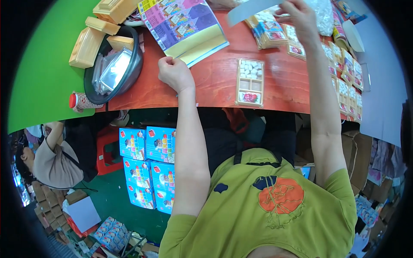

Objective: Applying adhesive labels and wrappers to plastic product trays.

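My right fingers (287,9) pinch a pale strip (251,11), best kept flat, uncreased; my left fingers (166,64) curl by the printed sheets (185,28), grip unclear. Nearer me, the compartmented tray (250,84) lies on the red tabletop (211,88).

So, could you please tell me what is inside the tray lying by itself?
The tray holds white pieces and a red-printed packet; its floor beneath them is covered.

Left head-worn fisheye: faces down from close above, over red table (208,84) and green shirt (241,215).
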`<control>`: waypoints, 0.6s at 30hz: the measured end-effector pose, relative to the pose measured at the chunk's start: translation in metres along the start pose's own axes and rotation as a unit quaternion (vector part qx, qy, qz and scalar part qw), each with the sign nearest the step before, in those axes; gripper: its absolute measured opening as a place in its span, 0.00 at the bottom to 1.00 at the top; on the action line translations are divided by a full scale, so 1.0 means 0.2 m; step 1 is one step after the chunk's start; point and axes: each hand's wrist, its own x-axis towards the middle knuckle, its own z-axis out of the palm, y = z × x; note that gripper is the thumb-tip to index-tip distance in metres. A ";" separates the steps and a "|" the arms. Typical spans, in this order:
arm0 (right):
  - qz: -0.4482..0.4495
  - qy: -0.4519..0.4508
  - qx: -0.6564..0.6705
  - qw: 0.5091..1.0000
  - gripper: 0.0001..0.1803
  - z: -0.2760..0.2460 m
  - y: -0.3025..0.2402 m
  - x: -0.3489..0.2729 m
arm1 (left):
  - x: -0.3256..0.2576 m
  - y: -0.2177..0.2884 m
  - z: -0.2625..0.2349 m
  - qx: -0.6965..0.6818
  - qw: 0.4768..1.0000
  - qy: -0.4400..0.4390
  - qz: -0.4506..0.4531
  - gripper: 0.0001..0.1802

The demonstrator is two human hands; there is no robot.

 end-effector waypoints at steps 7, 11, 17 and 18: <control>-0.121 0.070 -0.037 0.990 0.07 -0.19 -0.32 -0.38 | 0.02 0.02 -0.09 0.087 0.974 0.114 0.174 0.09; -0.343 0.032 -0.244 0.906 0.09 -0.04 -0.35 -0.71 | -0.35 0.65 -0.41 -0.296 0.929 -0.202 -0.089 0.17; -0.461 -0.024 -0.250 0.851 0.18 0.23 -0.27 -1.03 | -0.56 0.64 -0.55 -0.384 0.870 -0.291 -0.103 0.13; -0.457 -0.023 -0.252 0.853 0.18 0.22 -0.25 -1.05 | -0.54 0.61 -0.58 -0.395 0.863 -0.296 -0.110 0.13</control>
